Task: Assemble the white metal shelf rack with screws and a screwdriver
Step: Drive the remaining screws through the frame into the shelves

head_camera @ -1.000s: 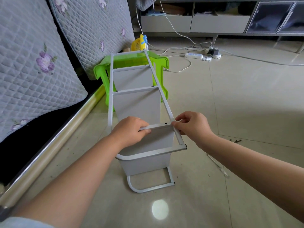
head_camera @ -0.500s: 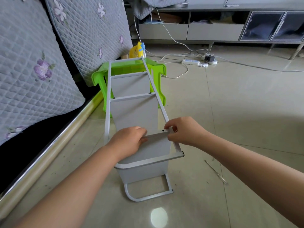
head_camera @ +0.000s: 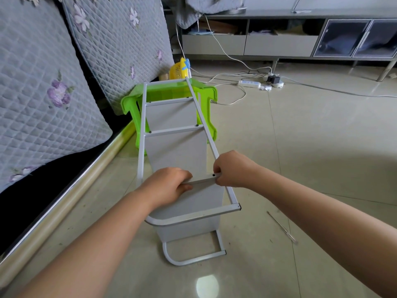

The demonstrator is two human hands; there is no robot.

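The white metal shelf rack lies tilted on the floor, its far end resting on a green plastic stool. Two shelf panels sit fixed between its side rails. A third white shelf panel lies across the frame near me. My left hand grips that panel's left part, fingers curled over its edge. My right hand pinches its right end against the right side rail, beside a small dark screw hole. A thin screwdriver lies on the floor to the right of the rack.
A sofa with quilted grey cushions and a metal base rail runs along the left. A yellow basket stands behind the stool. A white power strip with cables lies on the tiles before a grey TV cabinet.
Both hands have stayed on the near shelf panel, and the right hand has slid a little along the rail. The view has tilted up, so the rack sits lower in the frame.
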